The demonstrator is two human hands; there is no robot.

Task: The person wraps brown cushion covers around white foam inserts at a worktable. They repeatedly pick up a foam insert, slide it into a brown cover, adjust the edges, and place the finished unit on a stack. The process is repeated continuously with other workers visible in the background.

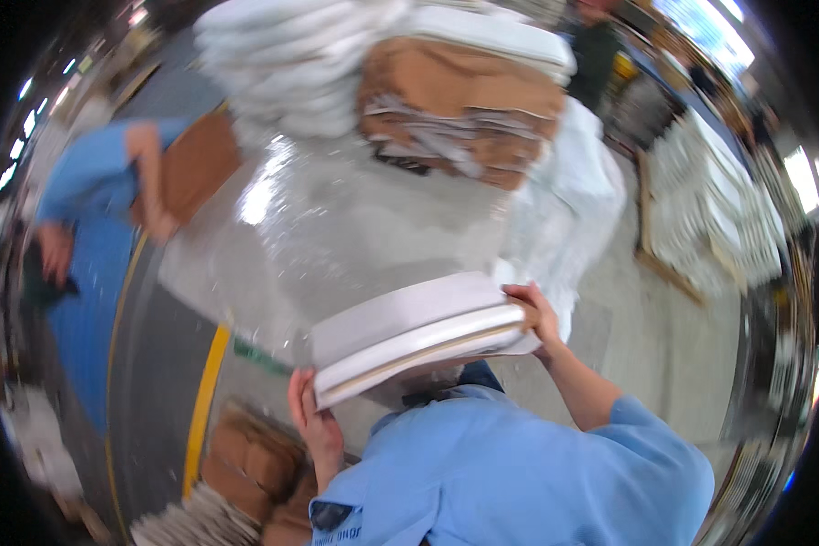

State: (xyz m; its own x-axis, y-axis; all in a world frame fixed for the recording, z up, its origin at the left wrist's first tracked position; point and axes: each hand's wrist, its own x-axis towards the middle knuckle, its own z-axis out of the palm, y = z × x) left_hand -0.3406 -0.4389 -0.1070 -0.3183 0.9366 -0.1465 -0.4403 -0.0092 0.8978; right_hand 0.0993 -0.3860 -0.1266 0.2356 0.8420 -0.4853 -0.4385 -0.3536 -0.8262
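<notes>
Close in front of my body I hold a curved stack of white sheets [419,320] with a tan layer along its near edge. Its exact kind cannot be made out. My left hand [317,423] grips its left end, fingers at the corner. At the right end my right hand [539,318] is closed round the edge, thumb and fingers on either side. Just beyond the stack spreads a shiny clear plastic sheet [337,214]. On its far side sit a brown folded stack [464,100] and a pile of white bundles [287,68].
To the left, a co-worker in a blue shirt [91,168] handles a brown panel [196,173]. White stacks [710,200] stand on a wooden pallet [651,237] at right. Brown bundles [250,460] lie low on the left, beside a yellow floor line [205,400].
</notes>
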